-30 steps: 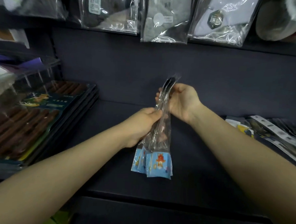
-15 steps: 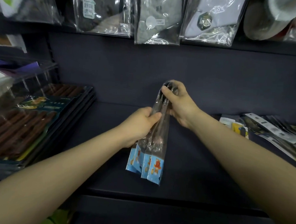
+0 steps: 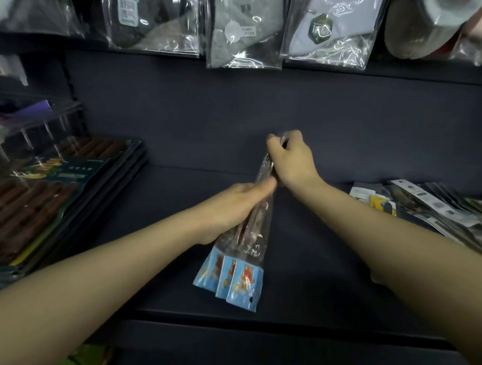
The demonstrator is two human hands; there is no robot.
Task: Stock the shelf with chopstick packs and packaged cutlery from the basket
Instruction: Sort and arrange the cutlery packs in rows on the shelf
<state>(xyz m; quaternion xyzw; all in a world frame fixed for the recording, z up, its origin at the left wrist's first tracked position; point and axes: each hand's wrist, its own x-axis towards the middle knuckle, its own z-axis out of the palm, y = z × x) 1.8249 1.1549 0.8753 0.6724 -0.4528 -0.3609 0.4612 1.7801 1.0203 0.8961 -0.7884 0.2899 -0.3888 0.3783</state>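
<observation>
Fingers (image 3: 273,144) of both hands pinch cutlery packs (image 3: 240,267) | above shelf (image 3: 313,271)

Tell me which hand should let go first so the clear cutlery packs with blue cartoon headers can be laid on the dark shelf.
Probably the right hand: it only pinches the far tip of the clear cutlery packs. The left hand grips their middle and can lower them onto the dark shelf.

Cutlery packs (image 3: 241,255): clear film over light-blue header cards printed with an orange cartoon figure. Shelf (image 3: 315,243): uniformly dark navy. Chopstick packs (image 3: 35,198): dark brown sticks on dark teal card with a yellow-green edge. Sock packs (image 3: 243,27): grey and black in glossy clear bags.
</observation>
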